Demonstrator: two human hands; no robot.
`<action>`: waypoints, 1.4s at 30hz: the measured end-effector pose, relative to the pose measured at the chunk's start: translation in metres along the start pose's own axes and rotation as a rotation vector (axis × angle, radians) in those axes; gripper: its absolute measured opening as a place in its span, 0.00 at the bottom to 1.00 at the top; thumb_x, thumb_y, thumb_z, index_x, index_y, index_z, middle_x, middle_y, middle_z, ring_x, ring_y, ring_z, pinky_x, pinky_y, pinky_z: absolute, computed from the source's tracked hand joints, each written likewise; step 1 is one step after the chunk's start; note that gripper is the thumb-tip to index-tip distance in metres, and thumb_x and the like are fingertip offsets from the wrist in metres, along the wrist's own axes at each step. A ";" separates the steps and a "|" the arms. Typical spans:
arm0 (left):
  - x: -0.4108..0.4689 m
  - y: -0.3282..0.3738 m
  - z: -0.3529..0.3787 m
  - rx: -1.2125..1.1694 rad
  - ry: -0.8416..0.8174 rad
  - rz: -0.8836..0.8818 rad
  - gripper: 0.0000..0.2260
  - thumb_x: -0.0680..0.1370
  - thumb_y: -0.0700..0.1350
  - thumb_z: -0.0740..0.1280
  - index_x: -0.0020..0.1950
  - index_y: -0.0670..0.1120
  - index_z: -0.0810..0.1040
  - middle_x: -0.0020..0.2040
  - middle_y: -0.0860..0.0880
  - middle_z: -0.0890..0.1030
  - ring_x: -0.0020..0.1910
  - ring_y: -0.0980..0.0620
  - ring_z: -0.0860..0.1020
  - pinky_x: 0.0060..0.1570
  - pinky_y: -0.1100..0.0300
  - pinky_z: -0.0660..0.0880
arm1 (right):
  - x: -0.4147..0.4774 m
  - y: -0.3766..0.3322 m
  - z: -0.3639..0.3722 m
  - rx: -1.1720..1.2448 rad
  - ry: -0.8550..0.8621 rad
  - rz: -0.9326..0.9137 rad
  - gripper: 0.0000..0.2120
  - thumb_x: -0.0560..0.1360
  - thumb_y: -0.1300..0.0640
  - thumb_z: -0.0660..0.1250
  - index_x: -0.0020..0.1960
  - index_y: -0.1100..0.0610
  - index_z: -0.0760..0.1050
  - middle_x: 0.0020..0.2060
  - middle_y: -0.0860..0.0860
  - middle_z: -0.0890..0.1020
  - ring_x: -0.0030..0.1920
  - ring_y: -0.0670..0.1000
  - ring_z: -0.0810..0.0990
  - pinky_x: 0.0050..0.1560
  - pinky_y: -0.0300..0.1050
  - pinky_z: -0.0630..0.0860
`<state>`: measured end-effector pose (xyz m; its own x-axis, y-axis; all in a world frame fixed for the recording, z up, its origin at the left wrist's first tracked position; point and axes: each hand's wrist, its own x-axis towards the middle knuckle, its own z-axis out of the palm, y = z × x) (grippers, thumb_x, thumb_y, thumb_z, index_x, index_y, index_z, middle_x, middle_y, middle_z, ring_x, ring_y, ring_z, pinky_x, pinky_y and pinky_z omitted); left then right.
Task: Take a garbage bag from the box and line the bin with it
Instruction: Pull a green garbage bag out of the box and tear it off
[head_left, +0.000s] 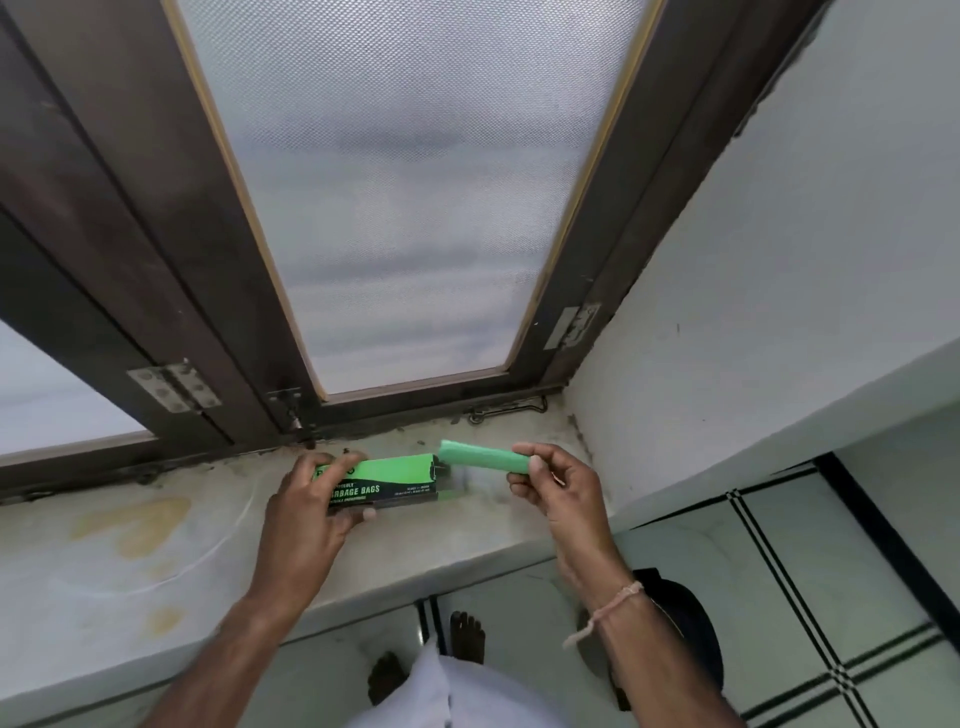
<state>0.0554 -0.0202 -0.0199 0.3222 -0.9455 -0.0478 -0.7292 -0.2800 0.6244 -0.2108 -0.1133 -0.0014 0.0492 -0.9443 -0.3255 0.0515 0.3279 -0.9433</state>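
Observation:
A green and black box (395, 480) marked "garbage bags" lies on the stone windowsill (156, 561), its right end open. My left hand (306, 512) grips the box's left half from above. My right hand (556, 486) pinches the right end of a light green roll of garbage bags (483, 456), which is held level just right of the box's open end, clear of it. On the floor below the sill, behind my right forearm, stands a dark round bin (691, 639), mostly hidden.
A frosted window in a dark brown frame (171, 270) rises behind the sill, with a hinge (174, 387) and a latch. A white wall (753, 312) closes the right side. My bare feet (467, 636) stand on the tiled floor (805, 571).

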 end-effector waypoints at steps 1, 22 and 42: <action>0.001 -0.001 0.003 0.083 0.023 -0.002 0.31 0.69 0.61 0.72 0.72 0.54 0.78 0.61 0.48 0.76 0.60 0.41 0.78 0.56 0.44 0.77 | -0.001 0.000 -0.002 0.041 0.020 0.009 0.08 0.81 0.64 0.68 0.53 0.57 0.86 0.54 0.59 0.86 0.45 0.51 0.87 0.50 0.41 0.83; -0.008 0.152 0.045 -1.403 -0.002 -0.438 0.17 0.77 0.47 0.67 0.63 0.41 0.80 0.54 0.42 0.86 0.52 0.48 0.85 0.48 0.56 0.81 | -0.010 -0.036 0.012 0.055 -0.410 0.136 0.08 0.72 0.59 0.78 0.46 0.60 0.81 0.40 0.55 0.85 0.43 0.51 0.82 0.47 0.45 0.81; -0.017 0.166 0.052 -1.423 0.055 -0.719 0.19 0.81 0.50 0.67 0.66 0.39 0.78 0.58 0.39 0.86 0.56 0.42 0.85 0.48 0.50 0.84 | 0.026 -0.057 -0.023 -0.187 -0.517 0.134 0.35 0.61 0.24 0.73 0.59 0.45 0.80 0.50 0.43 0.87 0.50 0.45 0.87 0.48 0.45 0.85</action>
<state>-0.1028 -0.0592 0.0443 0.3780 -0.6754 -0.6333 0.7003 -0.2388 0.6727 -0.2357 -0.1573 0.0426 0.5275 -0.7419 -0.4139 -0.1642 0.3889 -0.9065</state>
